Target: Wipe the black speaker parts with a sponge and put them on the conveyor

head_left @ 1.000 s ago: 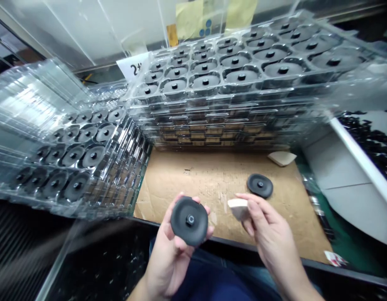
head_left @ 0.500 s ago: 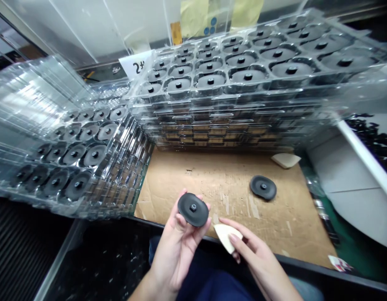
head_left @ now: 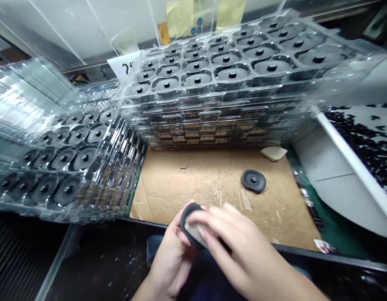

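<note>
My left hand (head_left: pixel 170 255) cradles a black rubber disc (head_left: pixel 187 219) on edge, its rim curving around the fingers. My right hand (head_left: pixel 240 246) lies over it and pinches a cream wedge-shaped sponge (head_left: pixel 193 234) against the disc's face, hiding most of that face. A second black disc (head_left: pixel 253 180) with a central stud lies flat on the brown cardboard sheet (head_left: pixel 180 188). Another cream sponge wedge (head_left: pixel 274 153) rests at the sheet's far edge.
Stacks of clear plastic trays (head_left: pixel 212 100) holding rows of black discs rise behind the cardboard, and a second stack (head_left: pixel 124 167) stands at the left. A white bin (head_left: pixel 347 167) with black parts lies to the right.
My right hand has moved left, over the disc, and pressed the sponge onto it. The disc in my left hand has turned on edge. The camera view has shifted slightly.
</note>
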The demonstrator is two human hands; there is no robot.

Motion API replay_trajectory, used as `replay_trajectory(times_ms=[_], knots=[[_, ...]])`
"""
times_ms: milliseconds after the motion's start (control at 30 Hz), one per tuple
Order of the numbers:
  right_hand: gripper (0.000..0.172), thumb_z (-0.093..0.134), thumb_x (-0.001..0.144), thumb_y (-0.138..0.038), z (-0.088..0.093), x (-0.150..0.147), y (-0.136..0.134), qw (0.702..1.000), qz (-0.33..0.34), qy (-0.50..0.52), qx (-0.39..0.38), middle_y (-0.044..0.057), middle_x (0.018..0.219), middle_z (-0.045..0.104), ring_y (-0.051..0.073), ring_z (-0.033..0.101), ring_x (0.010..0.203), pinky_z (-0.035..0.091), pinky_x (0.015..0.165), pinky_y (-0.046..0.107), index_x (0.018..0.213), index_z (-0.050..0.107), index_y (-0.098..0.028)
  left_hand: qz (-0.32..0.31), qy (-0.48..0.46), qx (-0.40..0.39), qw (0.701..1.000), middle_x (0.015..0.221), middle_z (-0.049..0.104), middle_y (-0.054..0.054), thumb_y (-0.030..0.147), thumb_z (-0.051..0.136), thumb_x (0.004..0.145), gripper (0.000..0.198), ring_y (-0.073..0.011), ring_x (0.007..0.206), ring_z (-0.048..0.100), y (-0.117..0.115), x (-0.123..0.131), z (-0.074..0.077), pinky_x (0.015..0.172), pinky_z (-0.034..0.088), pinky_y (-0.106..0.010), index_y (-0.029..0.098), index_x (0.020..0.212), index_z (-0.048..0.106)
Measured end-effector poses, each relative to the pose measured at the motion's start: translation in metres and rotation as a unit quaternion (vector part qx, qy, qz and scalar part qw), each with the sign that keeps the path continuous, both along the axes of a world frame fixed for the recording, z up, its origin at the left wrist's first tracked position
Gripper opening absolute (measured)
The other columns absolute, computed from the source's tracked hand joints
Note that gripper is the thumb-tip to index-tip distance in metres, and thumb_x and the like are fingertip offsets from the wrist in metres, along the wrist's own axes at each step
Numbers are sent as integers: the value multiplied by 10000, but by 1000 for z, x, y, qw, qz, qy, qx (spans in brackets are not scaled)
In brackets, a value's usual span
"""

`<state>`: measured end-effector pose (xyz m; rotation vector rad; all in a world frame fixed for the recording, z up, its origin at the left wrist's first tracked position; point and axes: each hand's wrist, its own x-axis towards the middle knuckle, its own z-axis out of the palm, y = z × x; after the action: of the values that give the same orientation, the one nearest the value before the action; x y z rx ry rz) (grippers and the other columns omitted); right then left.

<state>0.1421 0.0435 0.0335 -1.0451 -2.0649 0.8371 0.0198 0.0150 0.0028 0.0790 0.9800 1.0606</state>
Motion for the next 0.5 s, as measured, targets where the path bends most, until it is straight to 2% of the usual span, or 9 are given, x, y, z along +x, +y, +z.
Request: replay_trajectory(times_ms=[67,100,233,300,333,400,467,500], knots=[[257,409,859,-105,0,1,0,998,-43,12,48,64,857,670,171,587,717,456,677,322,1049,579,-138,-14,-8,14,1000,801,709,-11,264,765,630,269,-142,787,635,1,0,2,795,473,-241,219,887,702],[262,407,864,-108,0,3,-2,997,-45,21,61,68,863,665,173,585,726,454,679,321,1072,566,-130,-19,-18,23,999,826,712,-17,272,769,624,287,-150,806,637,1,-1,3,810,469,-252,224,898,701],[237,428,864,-87,0,24,-12,999,29,-5,24,10,840,658,135,584,711,452,669,262,1033,552,-198,-12,-56,45,997,1017,700,-34,277,854,458,532,-211,938,628,0,-7,1,836,467,-284,266,963,688],[226,436,868,-102,-1,32,-13,999,-3,-49,24,12,814,647,136,563,676,437,637,262,1043,544,-196,-16,-55,32,998,1010,699,-27,280,876,389,607,-199,925,626,-2,-8,-1,829,465,-268,263,966,688],[242,432,871,-107,-1,34,-11,996,-23,-72,37,22,802,640,142,548,664,424,627,273,1074,541,-182,-20,-52,21,998,992,699,-25,284,878,383,631,-188,914,622,-3,-7,-2,838,459,-260,256,982,683],[263,404,886,-125,-1,33,-3,991,-37,-73,105,33,732,616,155,506,627,382,599,299,1096,559,-156,-35,-48,-5,998,946,695,-24,285,853,464,593,-175,895,615,-4,-6,-3,873,443,-271,235,1025,668],[250,398,892,-149,1,28,9,988,33,-17,148,14,657,585,145,476,591,354,586,300,1026,608,-166,-68,-55,-10,996,859,683,-26,299,806,552,481,-193,856,618,-4,-5,-1,868,458,-322,217,1008,677],[232,416,887,-156,2,26,14,987,79,12,137,1,652,583,133,481,595,358,592,288,986,624,-180,-84,-55,2,995,837,675,-30,311,797,563,441,-206,850,617,-4,-6,0,855,467,-339,209,978,688]])
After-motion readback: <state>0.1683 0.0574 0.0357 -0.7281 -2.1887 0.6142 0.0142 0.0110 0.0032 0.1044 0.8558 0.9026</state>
